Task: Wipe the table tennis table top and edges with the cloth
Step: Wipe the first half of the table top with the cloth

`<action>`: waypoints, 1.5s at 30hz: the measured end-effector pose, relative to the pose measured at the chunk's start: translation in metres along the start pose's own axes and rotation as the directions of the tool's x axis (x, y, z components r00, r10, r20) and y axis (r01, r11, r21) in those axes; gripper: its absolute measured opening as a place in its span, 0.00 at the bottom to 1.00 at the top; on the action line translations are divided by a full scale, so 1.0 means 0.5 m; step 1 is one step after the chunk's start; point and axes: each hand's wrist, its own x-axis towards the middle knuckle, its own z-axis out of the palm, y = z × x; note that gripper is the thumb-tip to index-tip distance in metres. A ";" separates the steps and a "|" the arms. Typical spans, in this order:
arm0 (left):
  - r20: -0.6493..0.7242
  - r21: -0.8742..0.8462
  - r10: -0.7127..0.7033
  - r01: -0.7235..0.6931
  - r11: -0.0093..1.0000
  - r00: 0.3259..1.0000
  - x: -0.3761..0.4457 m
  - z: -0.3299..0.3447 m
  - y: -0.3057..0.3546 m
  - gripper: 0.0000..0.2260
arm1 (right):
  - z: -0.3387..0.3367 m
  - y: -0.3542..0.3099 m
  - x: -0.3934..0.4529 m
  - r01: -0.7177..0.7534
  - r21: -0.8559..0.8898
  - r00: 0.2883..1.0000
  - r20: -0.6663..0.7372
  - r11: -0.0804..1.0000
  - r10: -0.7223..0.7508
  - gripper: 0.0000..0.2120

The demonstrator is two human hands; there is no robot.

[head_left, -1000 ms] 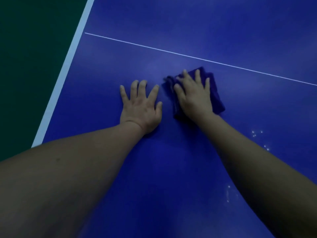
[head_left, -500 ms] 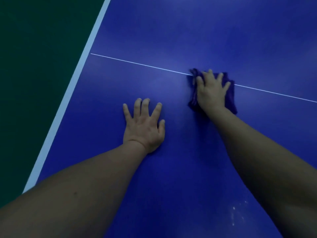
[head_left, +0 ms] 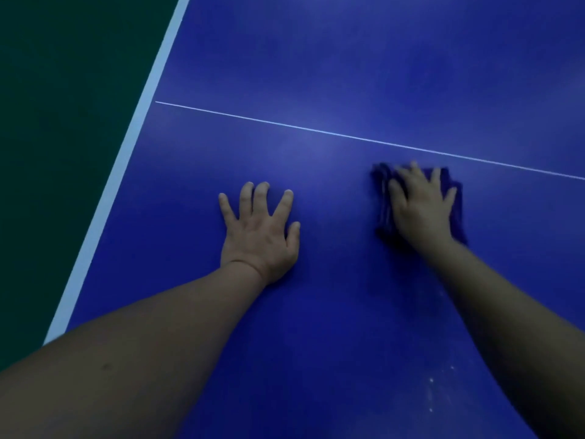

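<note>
Head view: table tennis table (head_left: pixel 364 312) fills most of frame, smooth blue top w/ soft sheen patches at far side. White edge band (head_left: pixel 126 172) runs diagonally down left side; thin white centre line (head_left: pixel 316 130) crosses from that band to right. Beyond the edge, dark green floor (head_left: pixel 57 137), flat & featureless. Room is dim, nothing else of it visible.

Hidden/unclear: both forearms enter from near edge, cut off by frame. Cloth (head_left: pixel 384 198) mostly covered by right hand (head_left: pixel 421 205); only its left side, far corner & right strip show, all motion-blurred, so folds are hard to read. Small pale specks (head_left: pixel 431 391) on top, near right; can't tell what they are.

Materials/shapes: cloth is dark purple-blue, soft, bunched, lying on top just near of centre line, right of middle. Right hand presses flat on it, fingers spread & straight, not curled round it. Left hand (head_left: pixel 259 236) rests palm-down on bare top, fingers splayed, holding nothing, well apart from cloth.
</note>
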 end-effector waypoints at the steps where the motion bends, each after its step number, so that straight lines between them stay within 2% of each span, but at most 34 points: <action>1: 0.008 0.004 0.005 -0.005 1.000 1.000 0.000 -0.001 -0.001 0.30 | 0.004 -0.022 0.041 -0.034 0.011 0.999 -0.007 0.999 0.034 0.20; 3: 0.013 0.014 0.008 -0.009 1.000 1.000 -0.001 -0.002 -0.002 0.30 | 0.022 -0.082 0.100 -0.003 -0.001 1.000 0.007 1.000 0.003 0.21; 5: 0.015 0.018 0.014 -0.014 1.000 1.000 -0.001 -0.004 -0.002 0.31 | 0.043 -0.141 0.108 0.119 -0.041 0.992 0.048 0.992 -0.117 0.22; 8: 0.025 0.037 0.031 -0.032 0.999 0.999 0.000 -0.005 -0.003 0.31 | 0.066 -0.162 0.020 0.353 -0.088 0.931 0.131 0.931 -0.341 0.22; 10: 0.030 0.040 0.058 -0.059 0.997 0.998 0.000 -0.005 -0.005 0.31 | 0.062 -0.126 -0.081 0.441 -0.087 0.893 0.138 0.893 -0.428 0.23; 12: 0.025 0.020 0.115 -0.116 0.993 0.993 0.000 -0.004 -0.007 0.31 | 0.043 -0.064 -0.166 0.427 -0.092 0.900 0.143 0.900 -0.412 0.25; 15: 0.026 0.014 0.222 -0.222 0.975 0.975 -0.002 -0.002 -0.009 0.30 | 0.009 0.038 -0.198 0.237 -0.081 0.969 0.098 0.968 -0.229 0.22; 18: 0.046 0.025 0.240 -0.242 0.970 0.970 -0.001 -0.005 -0.009 0.31 | -0.015 0.076 -0.108 -0.018 -0.046 1.000 0.002 0.999 0.018 0.20; 21: 0.045 0.036 0.226 -0.228 0.973 0.973 0.000 -0.007 -0.007 0.31 | -0.020 0.052 0.033 -0.158 0.034 0.986 -0.050 0.987 0.160 0.22; 23: 0.042 0.038 0.216 -0.217 0.975 0.976 -0.001 -0.007 -0.007 0.30 | -0.015 0.018 0.102 -0.114 0.034 0.992 -0.047 0.993 0.116 0.22; 25: 0.032 0.035 0.209 -0.210 0.977 0.977 0.001 -0.007 -0.007 0.30 | -0.007 -0.006 0.116 0.056 -0.002 0.998 0.005 0.998 -0.056 0.21; 28: 0.012 0.022 0.204 -0.204 0.979 0.979 0.002 -0.006 -0.005 0.30 | -0.007 0.023 0.018 0.339 -0.064 0.938 0.098 0.939 -0.332 0.20; 29: 0.005 0.021 0.196 -0.196 0.980 0.981 0.002 -0.005 -0.004 0.30 | -0.012 0.049 -0.029 0.386 -0.073 0.920 0.109 0.920 -0.377 0.21; 31: 0.021 0.026 0.192 -0.193 0.981 0.981 0.005 -0.001 -0.005 0.31 | -0.033 0.120 -0.098 0.367 -0.062 0.925 0.129 0.928 -0.357 0.21; 34: 0.058 0.051 0.148 -0.151 0.987 0.987 0.002 -0.002 0.005 0.30 | -0.070 0.209 -0.087 0.192 -0.085 0.979 0.086 0.978 -0.185 0.21; 37: 0.058 0.027 0.086 -0.088 0.996 0.995 -0.023 -0.014 0.048 0.27 | -0.085 0.206 0.021 0.033 -0.050 0.999 0.044 0.998 -0.031 0.21; 39: 0.025 -0.015 0.100 -0.099 0.995 0.995 -0.065 -0.019 0.101 0.29 | -0.077 0.167 0.092 0.006 -0.038 0.999 0.045 0.999 -0.004 0.22; 42: 0.033 -0.095 0.094 -0.090 0.991 0.995 -0.136 -0.002 0.185 0.30 | -0.057 0.092 0.119 0.141 -0.064 0.987 0.090 0.988 -0.135 0.22; 45: 0.109 -0.011 0.092 -0.091 0.996 0.990 -0.184 0.036 0.236 0.29 | -0.039 0.084 0.022 0.400 -0.084 0.907 0.177 0.913 -0.382 0.21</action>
